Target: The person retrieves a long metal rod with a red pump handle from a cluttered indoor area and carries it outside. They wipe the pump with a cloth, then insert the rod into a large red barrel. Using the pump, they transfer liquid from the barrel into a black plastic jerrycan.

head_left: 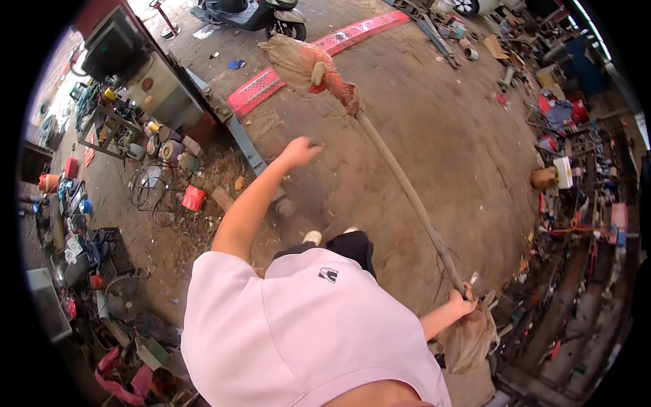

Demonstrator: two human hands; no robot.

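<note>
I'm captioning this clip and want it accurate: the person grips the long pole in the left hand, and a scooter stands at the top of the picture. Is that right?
Not quite. The head view shows the right hand gripping the long pole; the left hand is apart from it. The scooter does stand at the top.
</note>
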